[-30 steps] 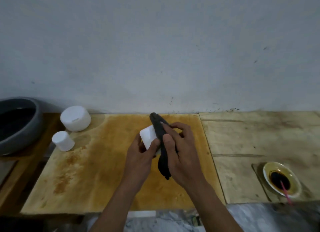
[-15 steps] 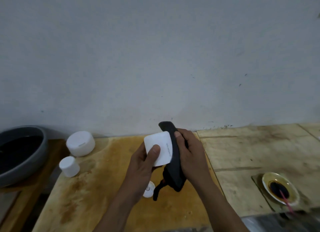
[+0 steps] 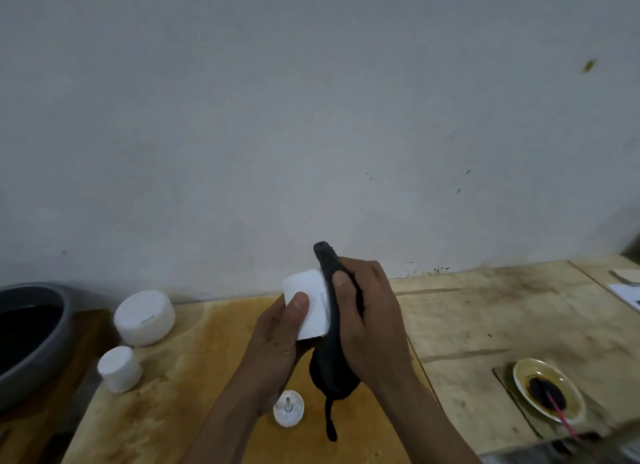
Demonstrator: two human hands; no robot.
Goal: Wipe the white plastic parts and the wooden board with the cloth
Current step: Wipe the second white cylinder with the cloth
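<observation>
My left hand [image 3: 277, 339] grips a white square plastic part [image 3: 308, 301] held up above the yellow-stained wooden board [image 3: 180, 394], thumb on its face. My right hand [image 3: 367, 318] grips a dark cloth [image 3: 332, 366] and holds it against the part's right edge; the cloth's tail hangs down below my hands. On the board lie a small white round part with a pin [image 3: 288, 408], a large white round part [image 3: 144, 316] and a smaller white cylinder [image 3: 119, 368].
A dark grey bowl [image 3: 31, 346] sits at the far left. To the right is a pale wooden board [image 3: 502, 318] bearing a small dish of dark liquid [image 3: 549, 391] with a pink stick. Papers [image 3: 627, 287] lie at the far right. A grey wall stands behind.
Both hands have lifted the white part and cloth up off the board; the small round part beneath them has come into sight. The camera has tilted upward.
</observation>
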